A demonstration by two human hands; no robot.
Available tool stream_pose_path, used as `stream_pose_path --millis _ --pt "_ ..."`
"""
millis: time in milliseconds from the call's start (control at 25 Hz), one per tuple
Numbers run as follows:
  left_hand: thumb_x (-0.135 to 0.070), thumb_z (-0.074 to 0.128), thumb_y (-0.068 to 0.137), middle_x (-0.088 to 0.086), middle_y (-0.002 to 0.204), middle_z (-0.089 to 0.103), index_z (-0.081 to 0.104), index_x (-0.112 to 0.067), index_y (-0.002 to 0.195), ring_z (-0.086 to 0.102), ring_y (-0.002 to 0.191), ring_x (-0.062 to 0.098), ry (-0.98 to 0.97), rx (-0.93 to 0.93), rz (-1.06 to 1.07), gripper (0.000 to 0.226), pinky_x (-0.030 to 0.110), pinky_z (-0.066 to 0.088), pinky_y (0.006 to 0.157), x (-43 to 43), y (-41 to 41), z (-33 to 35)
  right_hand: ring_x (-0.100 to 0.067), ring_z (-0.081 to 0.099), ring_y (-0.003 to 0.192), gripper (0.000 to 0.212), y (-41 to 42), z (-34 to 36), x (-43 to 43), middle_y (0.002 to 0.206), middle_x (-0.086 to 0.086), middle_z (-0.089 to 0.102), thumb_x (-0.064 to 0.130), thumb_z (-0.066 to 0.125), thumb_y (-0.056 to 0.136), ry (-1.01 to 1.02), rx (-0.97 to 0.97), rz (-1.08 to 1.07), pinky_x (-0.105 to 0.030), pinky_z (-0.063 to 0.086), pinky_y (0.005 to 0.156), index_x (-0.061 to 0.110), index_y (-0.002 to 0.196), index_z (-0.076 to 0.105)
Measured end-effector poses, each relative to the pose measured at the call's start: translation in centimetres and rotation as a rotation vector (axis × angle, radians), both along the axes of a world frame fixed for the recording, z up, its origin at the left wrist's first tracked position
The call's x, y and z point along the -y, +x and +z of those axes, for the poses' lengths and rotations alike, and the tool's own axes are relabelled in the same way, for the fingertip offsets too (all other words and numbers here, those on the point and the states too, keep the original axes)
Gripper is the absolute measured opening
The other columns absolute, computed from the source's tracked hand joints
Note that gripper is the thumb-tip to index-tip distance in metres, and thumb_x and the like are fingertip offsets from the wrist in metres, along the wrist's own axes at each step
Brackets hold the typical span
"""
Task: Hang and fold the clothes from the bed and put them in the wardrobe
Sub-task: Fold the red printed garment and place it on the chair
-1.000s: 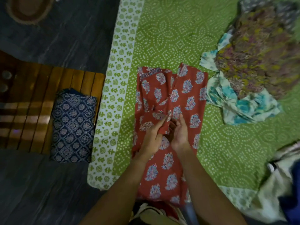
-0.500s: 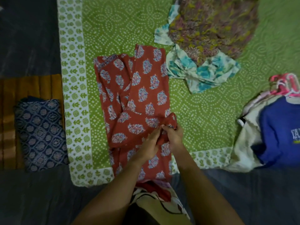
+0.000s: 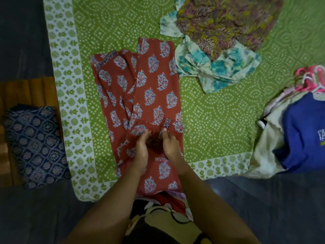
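Resting on red printed garment [image 3: 154,95], left hand [image 3: 141,150] and right hand [image 3: 171,146], fingers straight, garment beneath.

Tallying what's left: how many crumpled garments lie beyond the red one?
2: a turquoise-flowered garment right of the red garment's far end, and an olive-purple garment lying over it. More may hide underneath.

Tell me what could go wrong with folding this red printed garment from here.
1. The red garment lies bunched in pleats on its left half; folding now may press creases in.
2. Its near end reaches the bedspread edge and could slip off.
3. The turquoise cloth lies against its far right corner and may get caught.
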State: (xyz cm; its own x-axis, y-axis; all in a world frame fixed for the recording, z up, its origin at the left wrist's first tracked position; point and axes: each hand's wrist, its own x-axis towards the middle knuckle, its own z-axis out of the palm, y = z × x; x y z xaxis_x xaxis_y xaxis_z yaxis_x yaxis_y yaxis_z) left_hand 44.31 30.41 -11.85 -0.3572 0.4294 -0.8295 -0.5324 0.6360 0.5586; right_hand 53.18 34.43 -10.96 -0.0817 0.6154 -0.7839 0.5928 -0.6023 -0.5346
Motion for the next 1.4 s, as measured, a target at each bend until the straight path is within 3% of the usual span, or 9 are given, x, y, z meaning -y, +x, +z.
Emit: stream_pose_path --millis 160,440,640,760,1040,1160,1240,1320,1400 --pt "-0.035 0.033 0.099 0.008 0.123 0.058 0.055 -0.005 0.124 0.052 0.113 0.02 -0.001 0.025 0.055 0.045 0.028 0.04 0.088 -0.3 -1.2 0.0 -0.035 0.048 0.123 0.065 -1.9 -0.4 -0.8 0.129 -0.02 0.054 0.053 0.026 0.098 -0.088 0.019 -0.02 -0.042 0.035 0.107 0.002 0.128 0.053" --pt "-0.03 0.039 0.098 0.0 0.102 0.062 0.059 -0.005 0.116 0.056 0.096 0.015 0.041 -0.023 0.249 0.036 0.018 0.044 0.073 -3.7 -6.5 0.7 -0.025 0.061 0.095 0.052 -9.0 -0.1 -5.9 0.096 -0.011 0.067 0.043 0.029 0.101 -0.106 -0.192 -0.218 -0.039 0.045 0.093 0.007 0.096 0.065" --pt "-0.013 0.054 0.092 0.004 0.107 0.065 0.066 -0.01 0.104 0.059 0.098 0.015 -0.018 -0.281 0.234 0.017 0.02 0.048 0.085 -6.6 -12.3 -1.7 -0.025 0.06 0.104 0.054 -14.4 -1.3 -9.4 0.11 -0.015 0.066 0.04 0.026 0.102 -0.103 -0.241 -0.19 -0.036 0.045 0.094 0.0 0.116 0.06" --pt "0.0 0.051 0.091 0.005 0.11 0.06 0.061 0.0 0.113 0.052 0.094 0.01 -0.117 -0.489 0.197 0.025 0.01 0.038 0.074 -8.4 -15.1 -2.5 -0.025 0.061 0.102 0.05 -17.1 -2.3 -11.1 0.111 -0.016 0.065 0.037 0.028 0.102 -0.071 -0.274 -0.215 -0.031 0.049 0.083 -0.001 0.114 0.059" --pt "-0.01 0.061 0.088 0.006 0.104 0.061 0.057 -0.003 0.12 0.054 0.091 0.013 -0.144 -0.48 0.165 0.033 0.017 0.041 0.075 -10.7 -18.6 -4.4 -0.02 0.059 0.102 0.046 -20.2 -4.3 -12.9 0.113 -0.008 0.063 0.036 0.031 0.102 -0.013 -0.278 -0.176 -0.032 0.046 0.091 0.003 0.117 0.059" --pt "-0.018 0.069 0.083 0.003 0.081 0.058 0.063 -0.009 0.089 0.05 0.074 0.012 -0.041 -0.405 0.144 0.012 0.025 0.041 0.067 -11.9 -19.3 -4.7 -0.017 0.059 0.102 0.046 -20.5 -4.9 -13.1 0.116 -0.009 0.064 0.037 0.033 0.101 0.0 -0.262 -0.165 -0.033 0.045 0.095 0.004 0.118 0.06" --pt "-0.02 0.073 0.08 -0.001 0.064 0.05 0.05 -0.017 0.062 0.045 0.063 0.013 0.004 -0.345 0.136 0.029 0.028 0.038 0.061 -12.4 -19.8 -5.1 -0.017 0.057 0.104 0.045 -20.3 -5.1 -13.1 0.119 -0.01 0.063 0.036 0.033 0.101 0.006 -0.269 -0.161 -0.035 0.044 0.098 0.004 0.119 0.06" --pt "-0.021 0.07 0.083 0.004 0.084 0.062 0.062 -0.009 0.083 0.055 0.08 0.018 -0.003 -0.227 0.244 0.015 0.032 0.045 0.076 -13.1 -20.4 -4.8 -0.017 0.057 0.104 0.046 -20.0 -4.9 -13.1 0.121 -0.011 0.062 0.035 0.032 0.102 -0.002 -0.287 -0.167 -0.031 0.045 0.093 0.002 0.12 0.059" --pt "-0.015 0.062 0.089 0.001 0.102 0.062 0.057 -0.001 0.108 0.055 0.093 0.013 -0.026 -0.204 0.428 0.024 0.028 0.042 0.088 -13.1 -20.9 -4.5 -0.02 0.057 0.105 0.046 -19.8 -4.7 -12.9 0.121 -0.013 0.061 0.034 0.031 0.102 -0.009 -0.299 -0.182 -0.029 0.046 0.087 0.001 0.12 0.058"
